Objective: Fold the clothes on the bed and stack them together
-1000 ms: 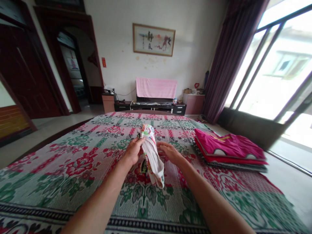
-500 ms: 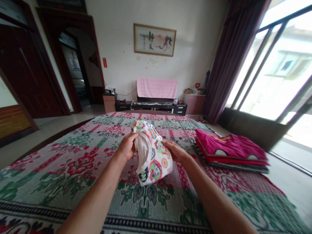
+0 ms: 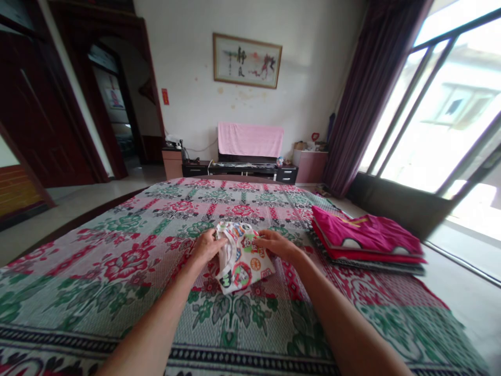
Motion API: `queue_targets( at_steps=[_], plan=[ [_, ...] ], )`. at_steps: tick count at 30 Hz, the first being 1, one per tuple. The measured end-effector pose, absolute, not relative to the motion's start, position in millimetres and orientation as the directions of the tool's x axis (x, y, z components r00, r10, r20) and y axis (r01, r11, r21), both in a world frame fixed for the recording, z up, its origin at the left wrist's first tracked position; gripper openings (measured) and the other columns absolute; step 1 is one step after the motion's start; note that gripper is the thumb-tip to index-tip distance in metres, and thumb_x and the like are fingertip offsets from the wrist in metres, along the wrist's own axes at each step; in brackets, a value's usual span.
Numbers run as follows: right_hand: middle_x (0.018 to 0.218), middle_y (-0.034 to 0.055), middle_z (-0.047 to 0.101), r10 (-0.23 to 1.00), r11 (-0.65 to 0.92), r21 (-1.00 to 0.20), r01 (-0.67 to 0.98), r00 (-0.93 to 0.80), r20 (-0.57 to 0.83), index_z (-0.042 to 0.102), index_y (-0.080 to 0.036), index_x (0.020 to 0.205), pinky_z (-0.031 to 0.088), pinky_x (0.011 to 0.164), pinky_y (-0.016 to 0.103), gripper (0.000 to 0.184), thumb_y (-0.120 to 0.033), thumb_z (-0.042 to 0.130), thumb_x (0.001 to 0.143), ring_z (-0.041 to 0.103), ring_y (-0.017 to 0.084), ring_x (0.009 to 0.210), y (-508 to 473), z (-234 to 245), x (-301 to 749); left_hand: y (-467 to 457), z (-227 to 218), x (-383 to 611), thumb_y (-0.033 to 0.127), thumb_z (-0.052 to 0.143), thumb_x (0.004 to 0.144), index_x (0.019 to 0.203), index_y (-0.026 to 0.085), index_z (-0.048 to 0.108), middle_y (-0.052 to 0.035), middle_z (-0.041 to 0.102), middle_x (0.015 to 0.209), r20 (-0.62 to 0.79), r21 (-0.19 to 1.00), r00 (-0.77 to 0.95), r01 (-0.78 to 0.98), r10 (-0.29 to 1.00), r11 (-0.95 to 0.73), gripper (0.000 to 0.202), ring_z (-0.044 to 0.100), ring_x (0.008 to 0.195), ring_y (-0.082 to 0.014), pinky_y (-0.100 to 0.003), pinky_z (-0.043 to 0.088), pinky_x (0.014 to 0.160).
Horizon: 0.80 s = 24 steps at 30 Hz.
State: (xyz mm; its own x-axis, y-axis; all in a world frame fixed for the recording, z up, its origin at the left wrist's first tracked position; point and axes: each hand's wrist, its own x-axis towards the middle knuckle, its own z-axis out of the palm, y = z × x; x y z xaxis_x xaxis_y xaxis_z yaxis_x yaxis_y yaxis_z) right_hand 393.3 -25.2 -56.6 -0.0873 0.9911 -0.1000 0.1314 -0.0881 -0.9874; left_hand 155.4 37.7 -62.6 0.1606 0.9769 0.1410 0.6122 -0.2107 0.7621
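Note:
A white shirt (image 3: pixel 245 261) with colourful cartoon prints lies folded into a small bundle on the flowered cloth (image 3: pixel 129 261), its pale neckband facing left. My left hand (image 3: pixel 206 245) grips the far left corner by the neckband, thumb on top. On the far right edge, my right hand (image 3: pixel 277 244) pinches the fabric between thumb and fingers. The fingers beneath the shirt are partly hidden on both sides.
To the right sits a stack of folded clothes, with a magenta garment (image 3: pixel 368 232) on top and red and dark ones below. Beyond the table stands a low black cabinet (image 3: pixel 195 171) with a pink cloth (image 3: pixel 250 138) above it.
Both hands have lowered the shirt from a raised, tilted position onto the flowered cloth, where it now lies flatter. Both hands still hold it.

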Motion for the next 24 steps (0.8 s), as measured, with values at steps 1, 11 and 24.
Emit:
queue_targets(
  at_steps=[1, 11, 24],
  plan=[
    [0.071, -0.0008, 0.069, 0.993, -0.087, -0.984, 0.157, -0.06, -0.097, 0.064, -0.018, 0.085, 0.048, 0.056, 0.024, 0.036, -0.042, 0.076, 0.062, 0.062, 0.014, 0.061, -23, -59, 394, 37, -63, 156, 0.033, 0.062, 0.07, 0.09, 0.017, 0.066, -0.0014, 0.065, 0.066, 0.163, 0.731, 0.168, 0.641, 0.972, -0.234, 0.027, 0.058, 0.062, -0.0154, -0.022, 0.037, 0.056],
    [0.072, -0.0014, 0.068, 0.995, -0.048, -0.967, 0.251, 0.092, -0.026, 0.065, -0.019, 0.087, 0.051, 0.058, 0.027, 0.029, -0.034, 0.074, 0.063, 0.064, 0.017, 0.066, -18, -76, 387, 34, -73, 158, 0.029, 0.053, 0.073, 0.12, 0.017, 0.061, -0.0032, 0.067, 0.077, 0.215, 0.655, 0.163, 0.708, 0.963, -0.266, 0.049, 0.061, 0.071, -0.0181, -0.024, 0.039, 0.063],
    [0.099, -0.0012, 0.069, 0.97, 0.031, -0.937, 0.347, 0.215, 0.112, 0.059, -0.026, 0.108, 0.051, 0.071, 0.027, 0.036, -0.024, 0.064, 0.073, 0.064, 0.017, 0.086, -55, -79, 375, 41, -79, 151, 0.034, 0.052, 0.072, 0.113, 0.022, 0.069, -0.0039, 0.072, 0.084, 0.257, 0.617, 0.237, 0.706, 0.937, -0.348, 0.046, 0.063, 0.077, -0.0209, -0.025, 0.043, 0.066]
  ],
)
